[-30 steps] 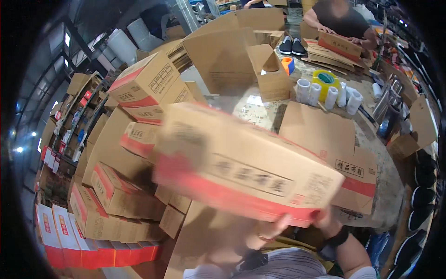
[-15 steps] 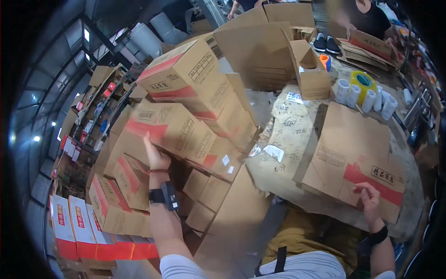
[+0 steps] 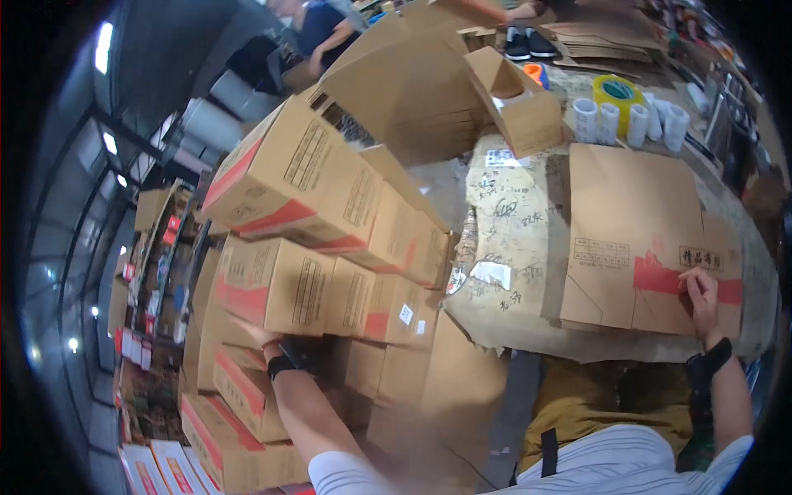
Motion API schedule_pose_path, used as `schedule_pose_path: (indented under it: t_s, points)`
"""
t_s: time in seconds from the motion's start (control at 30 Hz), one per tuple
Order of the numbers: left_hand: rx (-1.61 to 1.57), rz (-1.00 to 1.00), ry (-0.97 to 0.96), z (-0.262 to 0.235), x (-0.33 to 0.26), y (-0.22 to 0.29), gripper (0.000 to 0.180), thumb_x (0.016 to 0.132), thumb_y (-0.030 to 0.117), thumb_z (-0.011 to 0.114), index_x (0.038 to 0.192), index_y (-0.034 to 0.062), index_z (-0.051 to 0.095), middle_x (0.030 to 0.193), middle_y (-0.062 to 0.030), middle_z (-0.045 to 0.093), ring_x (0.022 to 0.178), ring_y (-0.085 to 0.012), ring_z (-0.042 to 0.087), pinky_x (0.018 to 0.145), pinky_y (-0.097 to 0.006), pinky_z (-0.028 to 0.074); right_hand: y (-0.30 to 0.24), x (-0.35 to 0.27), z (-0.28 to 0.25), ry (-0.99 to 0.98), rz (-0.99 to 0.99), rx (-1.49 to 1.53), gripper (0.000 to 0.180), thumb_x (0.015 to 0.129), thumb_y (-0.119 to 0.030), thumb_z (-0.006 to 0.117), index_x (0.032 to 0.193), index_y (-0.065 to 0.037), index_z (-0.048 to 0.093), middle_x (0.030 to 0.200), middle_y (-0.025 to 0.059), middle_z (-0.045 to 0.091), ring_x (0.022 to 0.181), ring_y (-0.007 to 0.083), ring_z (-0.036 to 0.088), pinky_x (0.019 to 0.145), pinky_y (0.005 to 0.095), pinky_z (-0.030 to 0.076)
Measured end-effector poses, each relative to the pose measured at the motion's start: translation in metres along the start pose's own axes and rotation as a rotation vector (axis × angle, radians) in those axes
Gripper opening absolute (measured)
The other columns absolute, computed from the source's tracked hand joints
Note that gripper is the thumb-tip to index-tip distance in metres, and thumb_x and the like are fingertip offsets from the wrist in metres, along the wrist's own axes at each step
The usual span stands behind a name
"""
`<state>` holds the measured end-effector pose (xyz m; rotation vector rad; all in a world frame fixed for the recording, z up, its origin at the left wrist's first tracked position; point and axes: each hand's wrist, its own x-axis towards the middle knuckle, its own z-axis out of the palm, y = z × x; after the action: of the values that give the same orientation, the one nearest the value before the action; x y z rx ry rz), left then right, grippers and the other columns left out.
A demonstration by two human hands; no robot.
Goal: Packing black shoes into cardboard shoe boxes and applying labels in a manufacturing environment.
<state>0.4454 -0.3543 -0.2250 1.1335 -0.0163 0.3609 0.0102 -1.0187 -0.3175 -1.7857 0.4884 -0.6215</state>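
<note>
My left hand point(image 3: 262, 334) is at the lower edge of a brown cardboard box point(image 3: 276, 285) with a red band, in the stack on the left. The box hides its fingers, so I cannot see whether they grip it. Another red-banded box point(image 3: 289, 177) stands above, and more boxes sit behind and below. My right hand point(image 3: 701, 299) is over the red band of a flat folded carton point(image 3: 631, 206) on the worktable. Its fingers are curled together in a pinch; anything between them is too small to make out.
Beyond the carton stand a yellow tape roll point(image 3: 619, 95) and several white label rolls point(image 3: 609, 122). A small open box point(image 3: 528, 120) sits by a large open carton point(image 3: 412, 107). Dark shoes point(image 3: 528, 43) lie farther back. A co-worker point(image 3: 326, 37) is at the far left.
My left hand has gone from the box's red end to its lower edge, and its fingers have passed out of sight. The right hand stays over the carton. The whole view has shifted.
</note>
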Motion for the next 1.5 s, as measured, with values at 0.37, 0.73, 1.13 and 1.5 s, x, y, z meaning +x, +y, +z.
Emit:
schedule_pose_path:
  t_s: [0.37, 0.73, 1.13, 1.5]
  points:
    - [-0.061, -0.14, -0.186, -0.02, 0.005, 0.003, 0.079, 0.089, 0.067, 0.023, 0.145, 0.0111, 0.02, 0.147, -0.011, 0.026, 0.133, -0.029, 0.028, 0.111, -0.041, 0.023, 0.0, 0.004, 0.006, -0.021, -0.296, -0.307, 0.019, 0.086, -0.015, 0.058, 0.075, 0.001, 0.057, 0.068, 0.0016, 0.047, 0.055, 0.0083, 0.045, 0.05, 0.0227, 0.034]
    - [0.467, 0.224, 0.152, -0.08, -0.056, -0.005, 0.069, 0.092, 0.057, 0.026, 0.142, 0.0094, 0.027, 0.146, -0.0102, 0.028, 0.131, -0.03, 0.031, 0.11, -0.043, 0.022, -0.007, -0.002, 0.004, -0.044, -0.164, -0.201, 0.017, 0.086, -0.013, 0.057, 0.075, 0.0, 0.058, 0.067, 0.0029, 0.048, 0.058, 0.0096, 0.047, 0.053, 0.0247, 0.037]
    - [0.686, 0.767, -0.65, 0.26, -0.386, -0.121, 0.07, 0.082, 0.023, 0.062, 0.139, 0.0009, 0.029, 0.143, -0.0185, 0.027, 0.134, -0.0345, 0.023, 0.11, -0.048, 0.016, -0.029, -0.006, -0.036, 0.146, -0.144, 0.2, 0.013, 0.085, -0.011, 0.063, 0.093, -0.001, 0.064, 0.097, 0.0037, 0.059, 0.086, 0.0127, 0.057, 0.075, 0.0255, 0.046]
    - [0.552, -0.115, -1.015, 0.303, -0.383, -0.138, 0.055, 0.089, 0.011, 0.054, 0.139, 0.0019, 0.032, 0.138, -0.0126, 0.039, 0.127, -0.0254, 0.038, 0.105, -0.039, 0.031, 0.003, -0.09, -0.115, 0.148, -0.059, -0.794, 0.084, 0.067, -0.05, 0.074, 0.134, -0.01, 0.041, 0.128, 0.0251, 0.041, 0.114, 0.0368, 0.046, 0.097, 0.0444, 0.039]
